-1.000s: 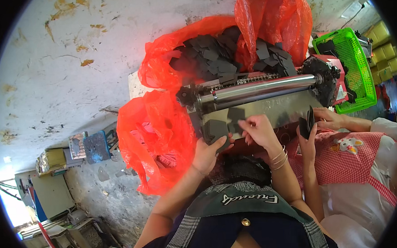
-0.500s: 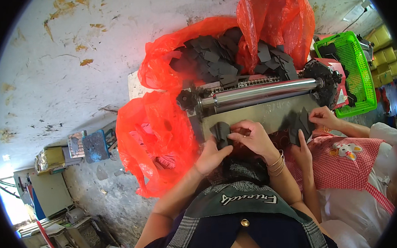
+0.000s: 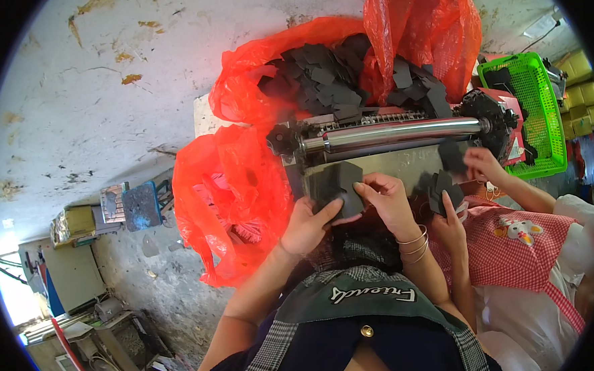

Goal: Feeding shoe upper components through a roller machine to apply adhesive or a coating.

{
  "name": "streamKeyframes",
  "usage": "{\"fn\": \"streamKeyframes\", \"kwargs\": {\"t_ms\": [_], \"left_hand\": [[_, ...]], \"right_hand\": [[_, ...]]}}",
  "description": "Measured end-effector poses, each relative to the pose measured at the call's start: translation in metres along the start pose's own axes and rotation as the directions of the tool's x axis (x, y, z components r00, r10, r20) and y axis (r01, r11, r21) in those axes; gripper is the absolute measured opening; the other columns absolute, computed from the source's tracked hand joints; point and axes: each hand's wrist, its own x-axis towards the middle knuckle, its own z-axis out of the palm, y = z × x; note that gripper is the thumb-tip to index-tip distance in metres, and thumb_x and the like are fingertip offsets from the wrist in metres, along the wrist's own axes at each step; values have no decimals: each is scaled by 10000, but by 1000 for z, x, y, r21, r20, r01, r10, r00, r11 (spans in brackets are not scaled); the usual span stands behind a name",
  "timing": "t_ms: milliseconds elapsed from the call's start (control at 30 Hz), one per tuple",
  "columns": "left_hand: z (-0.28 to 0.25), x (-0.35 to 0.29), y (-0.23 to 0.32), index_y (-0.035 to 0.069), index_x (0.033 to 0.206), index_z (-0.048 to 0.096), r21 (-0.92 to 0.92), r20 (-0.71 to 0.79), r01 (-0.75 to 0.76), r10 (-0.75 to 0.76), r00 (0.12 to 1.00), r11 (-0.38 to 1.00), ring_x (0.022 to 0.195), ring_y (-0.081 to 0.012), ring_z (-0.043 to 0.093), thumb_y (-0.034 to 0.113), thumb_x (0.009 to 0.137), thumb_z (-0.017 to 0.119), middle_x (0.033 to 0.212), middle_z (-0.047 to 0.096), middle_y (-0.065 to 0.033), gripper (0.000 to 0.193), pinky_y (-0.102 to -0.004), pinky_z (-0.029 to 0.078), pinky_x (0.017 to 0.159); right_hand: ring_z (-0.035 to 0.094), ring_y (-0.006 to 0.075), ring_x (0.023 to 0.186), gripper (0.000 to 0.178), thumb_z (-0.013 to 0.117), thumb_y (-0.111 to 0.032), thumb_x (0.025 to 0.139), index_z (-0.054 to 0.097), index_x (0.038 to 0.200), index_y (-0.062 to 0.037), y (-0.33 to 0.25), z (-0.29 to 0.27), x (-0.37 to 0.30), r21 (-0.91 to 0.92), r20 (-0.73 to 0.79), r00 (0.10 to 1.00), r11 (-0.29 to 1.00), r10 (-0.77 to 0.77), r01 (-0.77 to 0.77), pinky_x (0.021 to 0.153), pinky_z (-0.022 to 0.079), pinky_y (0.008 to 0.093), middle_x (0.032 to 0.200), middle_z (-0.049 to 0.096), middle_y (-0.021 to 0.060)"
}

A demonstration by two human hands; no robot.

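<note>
Presently, the left hand (image 3: 307, 226) is gripping the black pieces (image 3: 348, 183) before the metal roller (image 3: 402, 134); the right hand (image 3: 390, 202) is pinching their edge, seemingly separating one, and probably needing a clean single pull next.

A gap lies open over the flat grey metal plate (image 3: 395, 169) between the person's right hand (image 3: 390, 202) and the co-worker's black flat pieces (image 3: 440, 189). The shiny cylindrical metal roller (image 3: 402, 133) bars the far side; a crumpled red plastic bag (image 3: 234, 199), the left.

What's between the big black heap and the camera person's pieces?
In the head view, a shiny roller lies between the black heap and the held pieces.
</note>
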Motion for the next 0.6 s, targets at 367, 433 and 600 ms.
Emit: {"fn": "streamKeyframes", "kwargs": {"t_ms": [367, 433, 600], "left_hand": [[-16, 3, -19, -50, 1146, 539, 29, -116, -100, 103, 988, 995, 957, -188, 618, -13, 891, 565, 1093, 615, -105, 259, -338, 574, 812], [-20, 2, -20, 0, 1133, 563, 49, -146, -109, 115, 983, 993, 940, -217, 640, 7, 900, 565, 1066, 639, -100, 233, -357, 585, 776], [-18, -1, -20, 16, 1134, 567, 133, -206, -81, 107, 973, 988, 949, -216, 636, 29, 904, 569, 1071, 636, -89, 230, -352, 580, 778]], "right_hand": [[638, 127, 558, 142, 697, -77, 827, 641, 869, 47, 0, 0, -4, 26, -89, 993, 996, 83, -81, 492, 532, 218, 701, 642, 68], [655, 155, 580, 156, 676, -94, 849, 638, 866, 56, 1, -3, -2, 35, -57, 985, 987, 161, -159, 493, 535, 222, 705, 644, 78], [662, 172, 590, 205, 643, -128, 882, 629, 872, 76, 12, -24, 34, -207, -139, 990, 978, -19, -10, 484, 530, 231, 704, 644, 90]]}}
